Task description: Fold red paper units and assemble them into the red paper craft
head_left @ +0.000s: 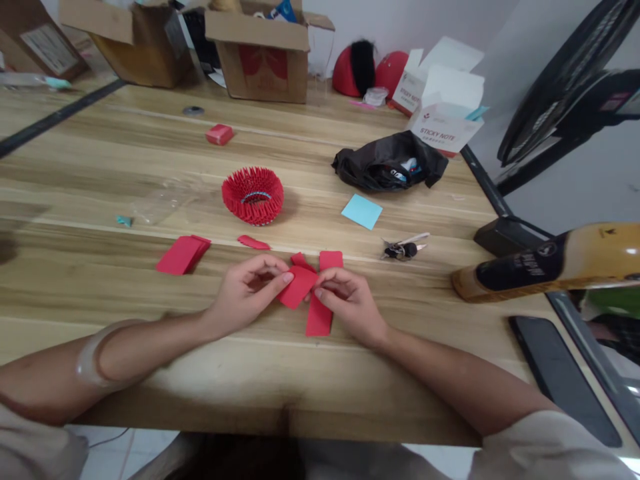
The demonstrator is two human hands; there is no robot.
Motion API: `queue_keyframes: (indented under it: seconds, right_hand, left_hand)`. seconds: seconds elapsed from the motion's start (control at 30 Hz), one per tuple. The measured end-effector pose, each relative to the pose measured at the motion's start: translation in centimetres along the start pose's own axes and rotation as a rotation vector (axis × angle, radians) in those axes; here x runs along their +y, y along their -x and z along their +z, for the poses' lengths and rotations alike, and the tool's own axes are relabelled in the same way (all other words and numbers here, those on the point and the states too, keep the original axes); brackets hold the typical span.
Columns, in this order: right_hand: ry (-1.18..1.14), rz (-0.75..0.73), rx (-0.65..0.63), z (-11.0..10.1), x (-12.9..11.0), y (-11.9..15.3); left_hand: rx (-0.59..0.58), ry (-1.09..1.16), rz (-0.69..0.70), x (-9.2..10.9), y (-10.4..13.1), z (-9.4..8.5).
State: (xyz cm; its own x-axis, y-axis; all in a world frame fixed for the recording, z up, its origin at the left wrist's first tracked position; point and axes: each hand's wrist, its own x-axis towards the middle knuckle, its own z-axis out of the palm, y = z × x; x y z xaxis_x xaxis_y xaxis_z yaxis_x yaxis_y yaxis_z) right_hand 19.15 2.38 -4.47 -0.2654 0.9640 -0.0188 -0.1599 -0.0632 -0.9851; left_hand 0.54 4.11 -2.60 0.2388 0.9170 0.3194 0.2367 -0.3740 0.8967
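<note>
Between my two hands is a small red paper piece (299, 287). My left hand (250, 290) pinches its left side, thumb on top. At its right edge, the fingers of my right hand (350, 303) are closed on the same piece. A longer red paper strip (319, 320) lies on the table under my right fingers, partly covered by them. Just beyond my left hand is a thin red folded strip (253, 242). A stack of red paper (183, 255) lies to the left. Farther back stands a round red bowl of folded paper pieces (253, 197).
A blue paper sheet (362, 211), a set of keys (403, 249) and a black plastic bag (390, 163) lie right of the bowl. A bottle (540, 263) and a phone (565, 377) are at the right. Cardboard boxes (267, 67) and a sticky-note box (440, 127) stand behind.
</note>
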Motion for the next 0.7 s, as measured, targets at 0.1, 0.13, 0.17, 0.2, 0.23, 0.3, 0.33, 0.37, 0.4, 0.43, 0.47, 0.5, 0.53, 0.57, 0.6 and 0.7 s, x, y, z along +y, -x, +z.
queue_keyframes:
  seconds: [0.1, 0.13, 0.17, 0.2, 0.23, 0.3, 0.33, 0.37, 0.4, 0.43, 0.47, 0.5, 0.53, 0.57, 0.6, 0.7]
  right_hand:
    - [0.056, -0.048, -0.012, 0.10, 0.00, -0.03]
    - [0.069, -0.056, -0.017, 0.13, 0.00, -0.02]
    - [0.072, -0.057, -0.022, 0.14, 0.01, -0.01]
    - [0.064, -0.050, -0.029, 0.14, 0.01, 0.00]
    - [0.052, -0.037, -0.037, 0.14, 0.02, 0.02]
    - [0.026, -0.009, -0.054, 0.10, 0.00, 0.07]
    - [0.015, -0.003, -0.063, 0.08, -0.03, 0.09]
    - [0.007, -0.001, -0.073, 0.08, -0.07, 0.11]
    - [0.003, -0.003, -0.079, 0.08, -0.11, 0.12]
    - [0.000, -0.006, -0.081, 0.09, -0.16, 0.12]
    - [-0.002, -0.007, -0.080, 0.11, -0.19, 0.11]
    - [-0.002, -0.005, -0.078, 0.14, -0.22, 0.08]
    - [0.000, 0.002, -0.073, 0.19, -0.22, 0.05]
    - [0.002, 0.010, -0.066, 0.24, -0.21, 0.02]
    - [0.002, 0.017, -0.059, 0.29, -0.18, -0.02]
    - [-0.025, 0.030, -0.045, 0.45, -0.04, -0.10]
  left_hand:
    - [-0.015, -0.005, -0.029, -0.07, 0.20, 0.10]
    - [-0.020, -0.006, -0.037, -0.09, 0.29, 0.13]
    - [-0.026, -0.008, -0.043, -0.11, 0.37, 0.15]
    - [-0.034, -0.009, -0.048, -0.14, 0.44, 0.18]
    - [-0.040, -0.010, -0.052, -0.16, 0.49, 0.20]
    - [-0.032, -0.013, -0.060, -0.18, 0.50, 0.24]
    - [-0.017, -0.012, -0.062, -0.17, 0.45, 0.25]
    - [0.002, -0.010, -0.061, -0.15, 0.37, 0.25]
    - [0.019, -0.008, -0.057, -0.11, 0.28, 0.25]
    - [0.029, -0.008, -0.051, -0.07, 0.20, 0.25]
    - [0.027, -0.014, -0.044, -0.03, 0.13, 0.24]
    - [0.020, -0.024, -0.036, 0.01, 0.11, 0.24]
    - [0.009, -0.037, -0.030, 0.02, 0.13, 0.23]
    - [-0.005, -0.050, -0.025, 0.02, 0.18, 0.23]
    - [-0.019, -0.060, -0.022, 0.00, 0.27, 0.24]
    - [-0.062, -0.070, -0.002, -0.06, 0.55, 0.22]
